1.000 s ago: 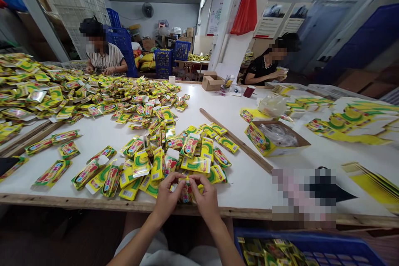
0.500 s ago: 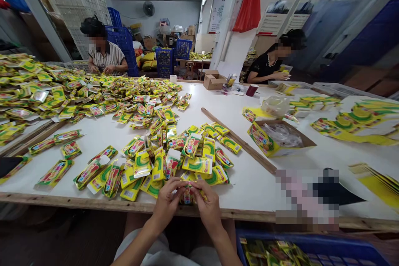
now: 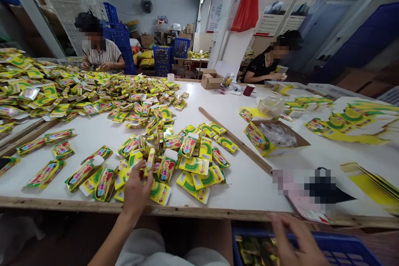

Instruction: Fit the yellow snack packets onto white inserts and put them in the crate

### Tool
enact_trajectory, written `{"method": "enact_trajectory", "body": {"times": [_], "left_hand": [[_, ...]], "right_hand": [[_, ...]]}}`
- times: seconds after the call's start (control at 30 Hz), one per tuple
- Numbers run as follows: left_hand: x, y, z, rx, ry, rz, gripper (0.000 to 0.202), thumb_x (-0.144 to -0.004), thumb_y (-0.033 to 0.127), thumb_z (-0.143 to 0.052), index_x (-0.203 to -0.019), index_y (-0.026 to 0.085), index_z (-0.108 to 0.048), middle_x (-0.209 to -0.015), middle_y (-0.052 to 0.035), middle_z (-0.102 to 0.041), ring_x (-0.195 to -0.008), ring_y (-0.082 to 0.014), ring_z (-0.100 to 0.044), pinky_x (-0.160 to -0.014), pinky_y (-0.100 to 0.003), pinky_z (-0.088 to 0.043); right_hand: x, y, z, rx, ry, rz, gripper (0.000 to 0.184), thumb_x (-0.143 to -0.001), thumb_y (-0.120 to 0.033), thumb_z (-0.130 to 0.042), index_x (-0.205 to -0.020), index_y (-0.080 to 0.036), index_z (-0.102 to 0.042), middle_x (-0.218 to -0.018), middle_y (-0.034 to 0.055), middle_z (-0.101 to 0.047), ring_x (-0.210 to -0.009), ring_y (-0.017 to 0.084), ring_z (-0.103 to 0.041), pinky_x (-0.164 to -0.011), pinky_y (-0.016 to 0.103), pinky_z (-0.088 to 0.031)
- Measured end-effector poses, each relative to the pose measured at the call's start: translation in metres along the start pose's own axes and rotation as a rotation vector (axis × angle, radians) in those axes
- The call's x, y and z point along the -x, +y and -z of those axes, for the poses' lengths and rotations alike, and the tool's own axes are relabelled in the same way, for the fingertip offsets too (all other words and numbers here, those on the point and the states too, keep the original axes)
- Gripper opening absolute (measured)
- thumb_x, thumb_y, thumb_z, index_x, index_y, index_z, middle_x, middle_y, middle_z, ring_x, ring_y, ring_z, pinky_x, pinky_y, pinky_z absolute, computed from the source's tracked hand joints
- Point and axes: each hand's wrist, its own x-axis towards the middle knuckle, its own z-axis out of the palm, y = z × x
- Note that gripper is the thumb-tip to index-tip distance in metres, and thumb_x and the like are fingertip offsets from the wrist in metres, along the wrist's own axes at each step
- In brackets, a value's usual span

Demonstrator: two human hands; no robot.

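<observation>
My left hand is closed on a small yellow-and-green carton, held on its narrow side between thumb and fingers. It is at the near side of a loose pile of the same cartons, some with white end flaps standing up. At the lower right, my right hand hangs over a blue crate beside the table edge. Its fingers are stretched and apart, slightly blurred, and I see nothing in them. Inside the crate lie more cartons, partly hidden by that hand.
A large heap of cartons covers the left. A wooden strip crosses the white table. Right of it are an open display box, flat yellow card and a dark object. Two people sit across the table.
Both hands have parted from the carton they held together before me. My left hand moved left and took a carton from the pile; my right hand swung right over the crate, letting go.
</observation>
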Motion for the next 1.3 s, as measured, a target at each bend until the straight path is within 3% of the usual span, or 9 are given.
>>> {"method": "enact_trajectory", "body": {"times": [0.17,0.37,0.5,0.67,0.8,0.97,1.07,1.2,1.3], "left_hand": [[0.009,0.013,0.021,0.412,0.127,0.242,0.033,-0.083,0.035,-0.060,-0.110,0.022,-0.047,-0.101,-0.0060,-0.063,-0.090,-0.0196,-0.064,-0.079,-0.032,-0.052],[0.054,0.046,-0.002,0.751,-0.215,0.292,0.031,-0.086,0.034,-0.060,-0.111,0.025,-0.045,-0.107,-0.0059,-0.061,-0.097,-0.0182,-0.063,-0.084,-0.030,-0.051],[0.064,0.053,-0.019,0.797,-0.452,0.219,0.035,-0.089,0.028,-0.055,-0.121,0.028,-0.041,-0.121,-0.0068,-0.057,-0.106,-0.0200,-0.061,-0.091,-0.034,-0.050],[0.050,0.046,-0.031,0.703,-0.564,0.093,0.039,-0.090,0.023,-0.052,-0.129,0.028,-0.045,-0.134,-0.0080,-0.051,-0.114,-0.0226,-0.057,-0.095,-0.037,-0.048],[0.037,0.043,-0.034,0.678,-0.585,0.014,0.029,-0.089,0.020,-0.052,-0.118,0.024,-0.059,-0.123,-0.0083,-0.061,-0.112,-0.0230,-0.058,-0.094,-0.035,-0.048],[0.027,0.043,-0.035,0.632,-0.608,-0.008,0.020,-0.089,0.022,-0.053,-0.104,0.021,-0.067,-0.105,-0.0087,-0.069,-0.099,-0.0226,-0.064,-0.088,-0.036,-0.050],[0.028,0.042,-0.039,0.627,-0.548,-0.022,0.019,-0.089,0.024,-0.053,-0.101,0.021,-0.067,-0.108,-0.0090,-0.068,-0.109,-0.0242,-0.060,-0.095,-0.040,-0.047],[0.036,0.042,-0.045,0.689,-0.416,0.060,0.025,-0.088,0.024,-0.054,-0.113,0.022,-0.058,-0.116,-0.0089,-0.064,-0.109,-0.0229,-0.062,-0.093,-0.038,-0.050],[0.038,0.043,-0.042,0.661,-0.446,-0.005,0.022,-0.089,0.022,-0.052,-0.109,0.022,-0.061,-0.114,-0.0092,-0.066,-0.109,-0.0231,-0.062,-0.094,-0.038,-0.050]], "right_hand": [[0.024,-0.062,-0.071,-0.433,-0.225,0.021,0.020,-0.088,-0.038,-0.055,-0.086,-0.021,-0.065,-0.086,0.0057,-0.069,-0.082,0.021,-0.065,-0.073,0.028,-0.051],[0.033,-0.114,-0.124,-0.882,-0.379,-0.064,0.031,-0.088,-0.028,-0.058,-0.118,-0.023,-0.053,-0.113,0.0091,-0.066,-0.099,0.021,-0.066,-0.083,0.031,-0.054],[0.030,-0.108,-0.130,-0.856,-0.378,-0.044,0.023,-0.089,-0.024,-0.056,-0.112,-0.023,-0.057,-0.108,0.0074,-0.067,-0.101,0.020,-0.065,-0.086,0.032,-0.053],[0.032,-0.089,-0.132,-0.779,-0.417,0.008,0.030,-0.090,-0.021,-0.053,-0.120,-0.025,-0.055,-0.115,0.0068,-0.064,-0.105,0.020,-0.062,-0.089,0.033,-0.051],[0.023,-0.085,-0.135,-0.724,-0.466,0.107,0.030,-0.090,-0.018,-0.052,-0.118,-0.025,-0.058,-0.115,0.0066,-0.064,-0.104,0.021,-0.062,-0.090,0.033,-0.049],[0.005,-0.093,-0.137,-0.654,-0.558,0.241,0.019,-0.090,-0.018,-0.051,-0.099,-0.023,-0.067,-0.092,0.0042,-0.068,-0.091,0.020,-0.063,-0.081,0.030,-0.050],[0.005,-0.097,-0.141,-0.691,-0.484,0.186,0.016,-0.090,-0.020,-0.052,-0.093,-0.022,-0.067,-0.091,0.0045,-0.067,-0.091,0.020,-0.064,-0.082,0.031,-0.050],[0.014,-0.097,-0.148,-0.773,-0.350,0.036,0.020,-0.088,-0.021,-0.056,-0.107,-0.022,-0.060,-0.100,0.0057,-0.067,-0.091,0.020,-0.065,-0.081,0.031,-0.052],[0.017,-0.096,-0.146,-0.751,-0.364,0.104,0.017,-0.089,-0.021,-0.054,-0.101,-0.022,-0.064,-0.100,0.0061,-0.068,-0.095,0.021,-0.064,-0.084,0.033,-0.051]]}}
